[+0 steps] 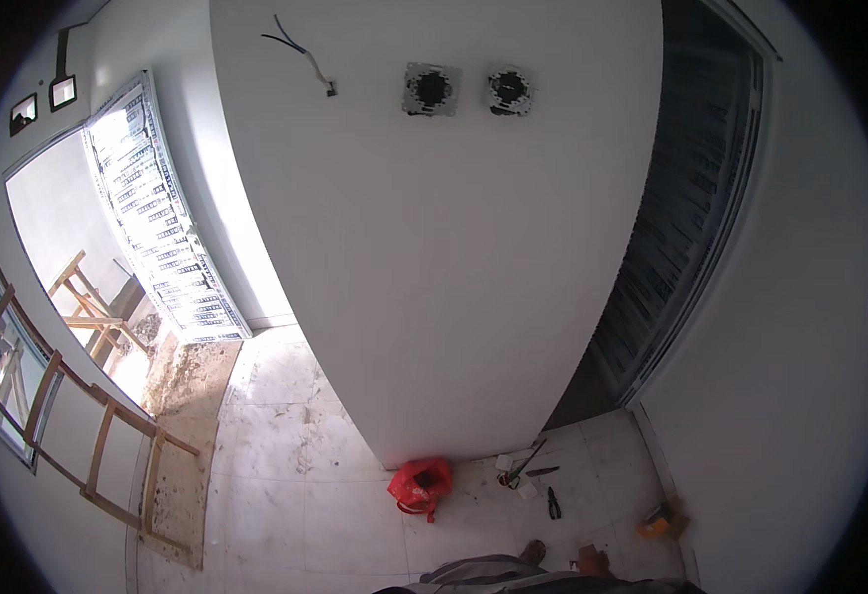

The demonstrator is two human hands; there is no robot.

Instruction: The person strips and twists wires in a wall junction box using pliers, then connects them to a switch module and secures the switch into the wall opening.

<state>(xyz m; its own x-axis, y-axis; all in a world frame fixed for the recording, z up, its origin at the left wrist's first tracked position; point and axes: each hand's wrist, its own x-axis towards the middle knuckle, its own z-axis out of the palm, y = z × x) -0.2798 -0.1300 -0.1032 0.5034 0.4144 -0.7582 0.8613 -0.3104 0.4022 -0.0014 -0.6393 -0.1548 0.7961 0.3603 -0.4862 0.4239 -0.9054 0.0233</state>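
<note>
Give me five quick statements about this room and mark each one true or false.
1. A red plastic bag lies on the tiled floor at the foot of the white wall. True.
2. The two round wall boxes have cover plates fitted. False: both are open holes.
3. Loose wires stick out of the wall to the left of the boxes. True.
4. The wooden ladder stands on the right. False: it leans on the left.
5. Black-handled pliers hang on the wall. False: they lie on the floor.
</note>
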